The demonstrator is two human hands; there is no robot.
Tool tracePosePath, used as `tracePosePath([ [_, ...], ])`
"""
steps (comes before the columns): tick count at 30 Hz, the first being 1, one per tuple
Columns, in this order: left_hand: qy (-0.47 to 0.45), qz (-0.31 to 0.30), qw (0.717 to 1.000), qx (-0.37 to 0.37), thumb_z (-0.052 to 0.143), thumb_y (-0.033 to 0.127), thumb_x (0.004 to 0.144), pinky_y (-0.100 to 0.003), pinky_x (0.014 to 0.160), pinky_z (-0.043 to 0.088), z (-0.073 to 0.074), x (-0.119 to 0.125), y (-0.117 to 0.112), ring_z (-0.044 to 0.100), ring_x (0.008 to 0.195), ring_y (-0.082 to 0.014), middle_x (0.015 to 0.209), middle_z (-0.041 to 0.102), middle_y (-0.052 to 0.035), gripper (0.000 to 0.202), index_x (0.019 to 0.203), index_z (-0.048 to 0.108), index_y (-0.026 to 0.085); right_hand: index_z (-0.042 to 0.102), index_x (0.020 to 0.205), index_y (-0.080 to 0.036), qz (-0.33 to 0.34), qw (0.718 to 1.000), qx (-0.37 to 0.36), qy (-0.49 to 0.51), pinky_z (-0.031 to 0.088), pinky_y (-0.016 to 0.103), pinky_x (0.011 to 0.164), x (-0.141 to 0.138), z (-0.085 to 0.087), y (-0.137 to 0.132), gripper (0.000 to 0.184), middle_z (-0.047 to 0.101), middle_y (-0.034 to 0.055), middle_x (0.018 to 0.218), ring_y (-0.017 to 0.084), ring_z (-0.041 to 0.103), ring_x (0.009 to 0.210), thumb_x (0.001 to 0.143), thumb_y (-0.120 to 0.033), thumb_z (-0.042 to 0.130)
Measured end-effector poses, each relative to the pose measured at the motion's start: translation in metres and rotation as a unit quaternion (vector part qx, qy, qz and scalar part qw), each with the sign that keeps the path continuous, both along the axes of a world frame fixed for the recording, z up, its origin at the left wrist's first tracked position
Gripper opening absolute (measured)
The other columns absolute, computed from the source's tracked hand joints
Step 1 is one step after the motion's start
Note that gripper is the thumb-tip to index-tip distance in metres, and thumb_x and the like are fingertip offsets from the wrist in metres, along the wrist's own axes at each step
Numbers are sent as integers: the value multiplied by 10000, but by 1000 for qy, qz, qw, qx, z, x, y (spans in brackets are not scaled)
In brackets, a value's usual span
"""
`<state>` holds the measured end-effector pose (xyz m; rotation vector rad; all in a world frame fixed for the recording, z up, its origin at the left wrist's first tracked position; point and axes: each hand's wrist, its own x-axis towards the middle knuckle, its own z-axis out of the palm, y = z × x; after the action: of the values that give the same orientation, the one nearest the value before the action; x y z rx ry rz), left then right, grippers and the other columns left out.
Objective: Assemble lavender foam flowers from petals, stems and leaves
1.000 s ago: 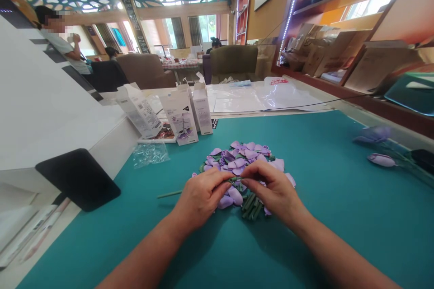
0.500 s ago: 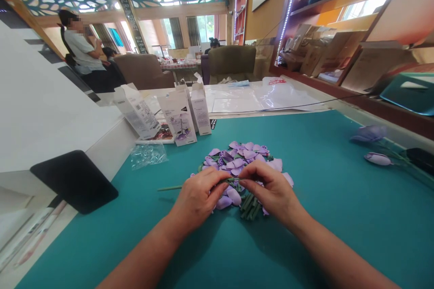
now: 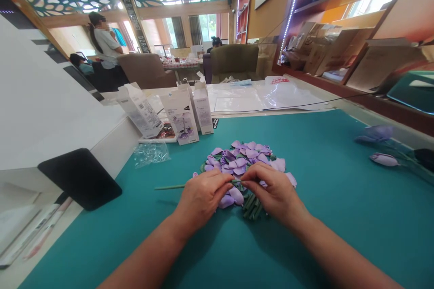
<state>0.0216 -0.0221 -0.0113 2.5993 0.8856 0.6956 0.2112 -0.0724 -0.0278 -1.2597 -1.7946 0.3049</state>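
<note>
Between my fingers is a thin green flower stem, held level above a pile of purple petal pieces. My left hand is closed around the stem, whose long end sticks out to the left. At the stem's other end, my right hand pinches with thumb and fingertips; the small part at that spot is mostly covered by the fingers. Just below the right fingers lies a bunch of short green stem pieces. Loose petals lie under and between both hands.
White printed boxes and a crumpled clear plastic bag stand and lie at the back left. A black tablet-like panel leans at the left. Purple flowers lie at the right on the green mat. A person stands in the background.
Both hands keep hold of the stem, with the fingertips now closer together. The view has shifted slightly. The person in the background has moved right and turned.
</note>
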Motion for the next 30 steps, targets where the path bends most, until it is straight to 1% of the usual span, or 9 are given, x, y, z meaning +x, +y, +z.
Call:
tracePosePath([
  [6, 28, 6, 999, 22, 415, 273, 960, -251, 674, 459, -1, 1, -1, 619, 770, -163, 835, 675, -37, 271, 990, 672, 191, 593, 762, -208, -26, 1000, 6, -2, 444, 262, 586, -4, -1, -2, 114, 636, 15, 714, 149, 576, 649, 854, -178, 533],
  [13, 38, 0, 999, 19, 416, 257, 954, -248, 668, 463, -2, 2, -2, 624, 776, -162, 855, 688, -41, 268, 985, 672, 188, 598, 758, -211, -14, 1000, -8, -5, 447, 269, 581, -7, -1, -2, 139, 642, 26, 721, 155, 590, 647, 861, -194, 507],
  [15, 33, 1, 999, -2, 436, 250, 943, -255, 688, 472, 0, 2, -3, 631, 793, -166, 865, 693, -39, 251, 996, 674, 193, 607, 763, -211, -10, 1000, -24, 10, 450, 268, 592, -7, -2, -1, 125, 648, 23, 722, 156, 591, 658, 853, -202, 521],
  [17, 24, 5, 999, -34, 478, 235, 920, -267, 734, 482, 3, 1, -3, 637, 834, -172, 924, 701, -36, 230, 1059, 659, 204, 617, 769, -215, -19, 998, -49, 37, 448, 268, 599, -6, -3, 0, 98, 650, 13, 714, 156, 584, 661, 835, -214, 545],
  [19, 23, 16, 997, -69, 527, 211, 884, -281, 787, 485, 7, -1, -2, 640, 879, -178, 1011, 700, -32, 286, 1155, 618, 219, 628, 769, -218, -37, 993, -82, 79, 444, 270, 604, -5, -5, 2, 81, 652, 5, 712, 157, 577, 664, 817, -234, 565],
  [21, 33, 38, 993, -103, 555, 195, 856, -291, 821, 481, 12, -4, -1, 641, 906, -186, 1065, 695, -31, 349, 1202, 591, 224, 636, 768, -213, -52, 983, -116, 131, 441, 270, 604, -4, -6, 4, 90, 652, 4, 713, 156, 573, 662, 806, -267, 575],
  [23, 43, 54, 989, -131, 552, 203, 856, -297, 841, 473, 15, -5, 1, 642, 924, -193, 1081, 696, -28, 328, 1178, 609, 223, 643, 769, -203, -54, 971, -148, 180, 436, 267, 586, -2, -7, 6, 118, 647, 2, 698, 152, 565, 642, 791, -305, 588],
  [26, 41, 49, 986, -151, 532, 252, 880, -297, 844, 462, 17, -6, 3, 637, 951, -201, 1089, 698, -18, 268, 1123, 642, 223, 649, 764, -196, -41, 957, -176, 229, 432, 265, 571, -2, -8, 7, 139, 639, -3, 678, 145, 554, 623, 767, -330, 610],
  [30, 35, 26, 987, -156, 504, 294, 907, -295, 836, 447, 14, -3, 1, 628, 966, -200, 1086, 700, -12, 261, 1111, 653, 226, 658, 770, -204, -21, 957, -187, 221, 430, 261, 601, -8, -9, 6, 112, 646, -7, 709, 142, 552, 658, 772, -300, 601],
])
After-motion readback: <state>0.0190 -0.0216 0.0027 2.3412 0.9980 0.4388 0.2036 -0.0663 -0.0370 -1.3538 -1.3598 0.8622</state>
